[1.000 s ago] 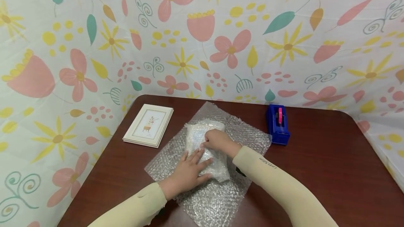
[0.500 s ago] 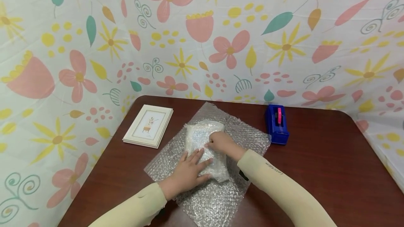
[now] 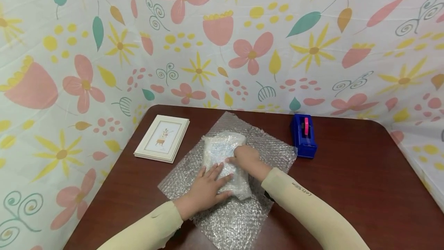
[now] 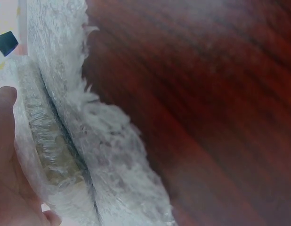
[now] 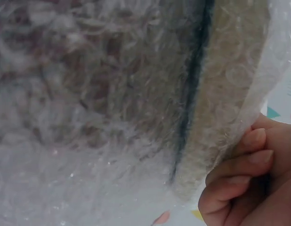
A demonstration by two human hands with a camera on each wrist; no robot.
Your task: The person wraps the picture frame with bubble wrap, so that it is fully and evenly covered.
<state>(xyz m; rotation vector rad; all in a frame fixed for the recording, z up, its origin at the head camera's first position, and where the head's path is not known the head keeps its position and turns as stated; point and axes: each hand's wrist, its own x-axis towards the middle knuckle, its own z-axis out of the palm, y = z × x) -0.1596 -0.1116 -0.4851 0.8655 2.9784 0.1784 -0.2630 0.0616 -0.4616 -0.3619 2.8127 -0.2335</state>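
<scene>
A flat package (image 3: 220,147) in bubble wrap lies on an opened sheet of bubble wrap (image 3: 270,142) mid-table. Its pale cream side (image 5: 225,89) shows through the wrap in the right wrist view. My left hand (image 3: 204,192) rests on the package's near left part, fingers spread. My right hand (image 3: 248,159) is on its right part, fingers curled in, thumb side pointing left across the top. In the right wrist view, the right hand's bent fingers (image 5: 249,174) lie along the package's edge with nothing seen inside them.
Cream picture frames (image 3: 162,139), stacked, lie at the table's left. A blue tape dispenser (image 3: 303,136) with a pink roll stands beyond the sheet's right corner. Floral cloth (image 3: 222,49) hangs behind the dark wooden table (image 3: 354,173).
My right hand has slid a little to the right and towards me over the package. The left hand has stayed in place.
</scene>
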